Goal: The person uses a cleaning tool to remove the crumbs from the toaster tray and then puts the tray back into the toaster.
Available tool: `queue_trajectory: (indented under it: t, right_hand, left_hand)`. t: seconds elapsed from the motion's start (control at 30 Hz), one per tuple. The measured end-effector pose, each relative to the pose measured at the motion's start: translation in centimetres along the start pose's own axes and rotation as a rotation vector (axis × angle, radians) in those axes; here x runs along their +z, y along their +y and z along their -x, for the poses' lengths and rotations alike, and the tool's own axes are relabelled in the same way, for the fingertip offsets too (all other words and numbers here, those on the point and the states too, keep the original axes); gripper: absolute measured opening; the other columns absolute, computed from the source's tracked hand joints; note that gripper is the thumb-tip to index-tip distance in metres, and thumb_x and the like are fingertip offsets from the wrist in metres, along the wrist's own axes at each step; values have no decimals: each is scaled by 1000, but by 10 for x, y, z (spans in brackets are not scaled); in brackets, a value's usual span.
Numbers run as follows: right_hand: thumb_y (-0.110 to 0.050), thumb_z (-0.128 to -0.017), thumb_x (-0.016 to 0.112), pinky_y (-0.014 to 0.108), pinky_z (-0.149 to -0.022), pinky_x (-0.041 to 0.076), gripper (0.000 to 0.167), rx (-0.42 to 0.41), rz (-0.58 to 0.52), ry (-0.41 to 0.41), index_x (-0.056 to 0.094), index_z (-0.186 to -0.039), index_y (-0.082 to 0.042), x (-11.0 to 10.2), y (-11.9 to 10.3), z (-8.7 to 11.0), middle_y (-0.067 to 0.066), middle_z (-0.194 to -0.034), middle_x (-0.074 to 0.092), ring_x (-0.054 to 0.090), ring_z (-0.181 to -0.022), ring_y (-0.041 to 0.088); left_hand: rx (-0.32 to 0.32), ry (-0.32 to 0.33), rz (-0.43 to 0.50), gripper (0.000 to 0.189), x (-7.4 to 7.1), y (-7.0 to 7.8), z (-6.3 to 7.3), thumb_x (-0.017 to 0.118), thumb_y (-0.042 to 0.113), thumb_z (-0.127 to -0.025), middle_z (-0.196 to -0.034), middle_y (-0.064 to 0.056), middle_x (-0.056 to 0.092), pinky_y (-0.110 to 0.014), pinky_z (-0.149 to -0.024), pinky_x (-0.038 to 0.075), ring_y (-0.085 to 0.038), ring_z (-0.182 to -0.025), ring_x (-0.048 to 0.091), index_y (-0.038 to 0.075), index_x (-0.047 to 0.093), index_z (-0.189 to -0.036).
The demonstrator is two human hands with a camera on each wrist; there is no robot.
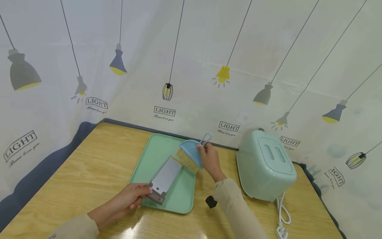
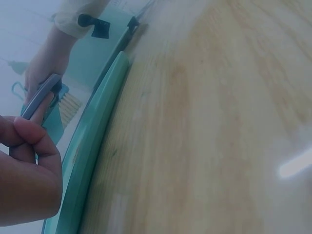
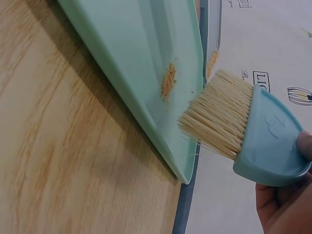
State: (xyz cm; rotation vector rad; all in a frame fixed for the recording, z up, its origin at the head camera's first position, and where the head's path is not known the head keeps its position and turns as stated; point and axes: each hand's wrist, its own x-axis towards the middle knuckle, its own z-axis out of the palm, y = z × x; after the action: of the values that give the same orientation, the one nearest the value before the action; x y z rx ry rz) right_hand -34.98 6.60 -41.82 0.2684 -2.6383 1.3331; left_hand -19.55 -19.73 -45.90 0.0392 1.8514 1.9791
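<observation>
My left hand [image 1: 128, 197] pinches the near end of a flat grey crumb tray [image 1: 167, 174], which slants above a mint-green serving tray [image 1: 185, 203]. In my right hand [image 1: 211, 161] is a light-blue hand brush [image 1: 192, 149] with pale bristles, gripped near its looped handle. The bristles are at the crumb tray's far end; whether they touch it I cannot tell. Orange-brown crumbs [image 3: 168, 82] lie on the serving tray, and more show along the crumb tray's far edge [image 3: 212, 63]. In the left wrist view the crumb tray appears edge-on between thumb and fingers.
A mint-green two-slot toaster [image 1: 265, 169] stands at the right of the wooden table [image 1: 89, 166]. Its white cord and plug [image 1: 281, 231] lie in front of it. Behind the table hangs a pale curtain [image 1: 197, 83] printed with lamps.
</observation>
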Motion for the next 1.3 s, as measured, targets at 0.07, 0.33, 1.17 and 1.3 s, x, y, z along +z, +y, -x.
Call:
queue_trajectory:
  t: [0.07, 0.33, 1.17, 1.3]
  right_hand:
    - [-26, -98, 56, 42, -80, 55, 29, 9, 3, -1, 61, -109, 1, -1, 0, -1, 19, -105, 70, 67, -94, 29]
    - [-25, -98, 56, 43, -87, 55, 33, 58, -23, 21, 60, -116, 2, -7, 1, -1, 22, -113, 68, 67, -103, 31]
    - [-23, -97, 58, 28, -67, 56, 30, 155, -253, -131, 63, -107, 5, -1, -12, 32, 20, -95, 72, 66, -75, 10]
    - [-24, -97, 57, 27, -68, 55, 32, 172, -302, -194, 63, -107, 6, 3, -17, 41, 13, -89, 71, 64, -74, 7]
  left_hand:
    - [-5, 2, -1, 45, 0, 0, 0, 51, 22, -98, -88, 3, 68, -14, -52, 39, 5, -39, 29, -12, 51, -127]
    - [-35, 0, -8, 47, -1, 1, 2, 52, 26, -98, -83, 3, 65, -15, -55, 41, 4, -40, 28, -10, 51, -128]
    - [-28, 32, -20, 58, -3, 1, -6, 52, 25, -97, -86, 0, 62, -16, -55, 42, 4, -40, 29, -15, 40, -138]
    - [-28, 22, -14, 63, -2, 3, -8, 51, 26, -98, -91, -1, 63, -16, -55, 42, 4, -40, 28, -16, 34, -140]
